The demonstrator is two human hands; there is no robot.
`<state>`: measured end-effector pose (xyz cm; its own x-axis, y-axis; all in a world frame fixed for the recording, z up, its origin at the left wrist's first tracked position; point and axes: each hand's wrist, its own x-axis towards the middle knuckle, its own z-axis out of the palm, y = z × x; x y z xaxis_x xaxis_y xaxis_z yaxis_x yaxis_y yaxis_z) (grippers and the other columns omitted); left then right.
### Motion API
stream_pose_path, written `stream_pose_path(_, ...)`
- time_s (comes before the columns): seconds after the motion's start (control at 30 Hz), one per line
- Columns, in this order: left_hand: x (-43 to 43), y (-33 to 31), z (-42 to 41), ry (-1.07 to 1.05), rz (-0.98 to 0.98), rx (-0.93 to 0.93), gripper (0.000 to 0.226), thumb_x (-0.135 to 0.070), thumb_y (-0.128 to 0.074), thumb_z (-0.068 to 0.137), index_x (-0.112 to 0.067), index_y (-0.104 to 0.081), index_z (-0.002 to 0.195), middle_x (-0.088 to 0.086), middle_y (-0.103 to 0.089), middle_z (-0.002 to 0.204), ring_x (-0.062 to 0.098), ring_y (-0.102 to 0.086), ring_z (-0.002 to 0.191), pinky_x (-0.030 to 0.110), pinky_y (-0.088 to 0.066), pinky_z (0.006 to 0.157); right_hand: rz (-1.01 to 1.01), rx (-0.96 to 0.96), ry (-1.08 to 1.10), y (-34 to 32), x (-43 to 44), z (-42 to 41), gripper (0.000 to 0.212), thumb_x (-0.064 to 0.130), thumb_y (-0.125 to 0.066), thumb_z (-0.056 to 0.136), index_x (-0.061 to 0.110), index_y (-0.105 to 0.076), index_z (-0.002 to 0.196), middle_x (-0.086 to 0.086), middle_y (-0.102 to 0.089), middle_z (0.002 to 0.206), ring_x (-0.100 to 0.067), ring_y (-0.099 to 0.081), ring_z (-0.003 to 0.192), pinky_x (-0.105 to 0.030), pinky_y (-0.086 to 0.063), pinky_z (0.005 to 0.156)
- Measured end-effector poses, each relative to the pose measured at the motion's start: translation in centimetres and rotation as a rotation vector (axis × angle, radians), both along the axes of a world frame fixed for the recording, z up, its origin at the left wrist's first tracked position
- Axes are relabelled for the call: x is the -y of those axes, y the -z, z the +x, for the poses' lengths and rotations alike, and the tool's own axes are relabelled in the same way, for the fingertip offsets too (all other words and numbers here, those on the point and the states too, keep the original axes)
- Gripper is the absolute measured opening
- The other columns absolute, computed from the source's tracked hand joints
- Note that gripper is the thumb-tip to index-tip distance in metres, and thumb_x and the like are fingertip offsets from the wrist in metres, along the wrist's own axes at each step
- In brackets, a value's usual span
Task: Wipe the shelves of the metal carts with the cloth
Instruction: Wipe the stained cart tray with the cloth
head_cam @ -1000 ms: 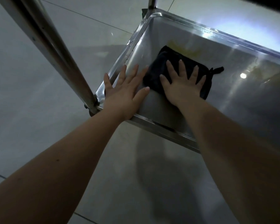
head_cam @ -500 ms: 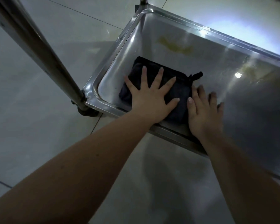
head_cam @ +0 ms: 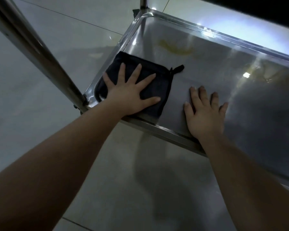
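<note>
A dark folded cloth (head_cam: pixel 158 80) with a small hanging loop lies in the near left corner of the cart's low metal shelf (head_cam: pixel 223 64). My left hand (head_cam: pixel 132 92) presses flat on the cloth, fingers spread. Beside it, my right hand (head_cam: pixel 205 114) rests flat on the bare shelf surface to the right of the cloth, not touching it. A yellowish smear (head_cam: pixel 175 49) marks the shelf farther back.
The cart's metal upright post (head_cam: pixel 35 52) slants from the upper left down to the shelf's near left corner. Another post (head_cam: pixel 143 4) rises at the far left corner. Pale tiled floor (head_cam: pixel 57 39) surrounds the cart. A dark upper shelf edge (head_cam: pixel 257 7) overhangs top right.
The cloth passed from under my right hand to under my left, and my left hand slid it into the near left corner. My right hand moved right onto bare metal.
</note>
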<state>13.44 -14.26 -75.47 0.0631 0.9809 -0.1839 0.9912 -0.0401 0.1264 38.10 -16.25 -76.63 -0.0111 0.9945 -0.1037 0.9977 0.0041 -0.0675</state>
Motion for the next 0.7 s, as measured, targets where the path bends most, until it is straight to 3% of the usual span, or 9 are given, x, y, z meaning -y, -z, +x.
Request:
stream_pose_path(0.13, 4.4, 0.5, -2.2, -0.024, 0.020, -0.045, 0.081, -0.100, -0.001, 0.061, -0.070, 0.020, 0.133, -0.015, 0.017, 0.161, 0.032, 0.021, 0.147, 0.072, 0.019, 0.100, -0.036, 0.050, 0.009, 0.0, 0.3, -0.1, 0.065, 0.065, -0.008, 0.093, 0.043, 0.003, 0.153, 0.009, 0.001, 0.164, -0.033, 0.006, 0.150, -0.067, 0.011, 0.111)
stream_pose_path(0.23, 2.9, 0.4, -2.2, -0.007, 0.012, -0.029, 0.084, -0.101, -0.002, 0.060, -0.070, 0.017, 0.135, -0.015, 0.018, 0.161, 0.034, 0.022, 0.146, 0.075, 0.016, 0.100, -0.075, 0.089, 0.031, 0.0, 1.0, -0.2, 0.068, 0.073, -0.002, 0.087, 0.050, 0.011, 0.149, 0.015, 0.009, 0.163, -0.042, 0.013, 0.147, -0.071, 0.014, 0.106)
stream_pose_path(0.4, -3.1, -0.4, -0.5, -0.014, -0.023, 0.003, 0.090, -0.102, -0.010, 0.060, -0.066, 0.007, 0.140, -0.013, 0.018, 0.162, 0.035, 0.023, 0.146, 0.076, 0.017, 0.099, -0.100, 0.046, 0.006, -0.4, 0.8, 0.0, 0.065, 0.073, -0.006, 0.089, 0.052, 0.009, 0.148, 0.016, 0.009, 0.163, -0.042, 0.009, 0.147, -0.066, 0.004, 0.113)
stream_pose_path(0.5, -4.1, -0.8, 0.2, -0.020, -0.046, -0.004, 0.092, -0.102, -0.010, 0.058, -0.066, 0.008, 0.141, -0.014, 0.019, 0.161, 0.035, 0.024, 0.145, 0.077, 0.017, 0.098, -0.069, 0.068, -0.084, -1.1, 0.3, 2.9, 0.068, 0.076, -0.006, 0.086, 0.052, 0.002, 0.149, 0.015, -0.001, 0.164, -0.037, 0.000, 0.149, -0.063, -0.004, 0.114)
stream_pose_path(0.7, -2.0, -0.6, 1.0, -0.047, -0.051, -0.018, 0.093, -0.102, -0.006, 0.057, -0.065, 0.013, 0.140, -0.013, 0.022, 0.160, 0.038, 0.026, 0.144, 0.079, 0.015, 0.098, -0.108, 0.084, 0.050, -0.7, 1.3, 7.9, 0.073, 0.085, -0.002, 0.077, 0.060, 0.010, 0.144, 0.016, 0.006, 0.163, -0.048, 0.006, 0.146, -0.070, 0.001, 0.112)
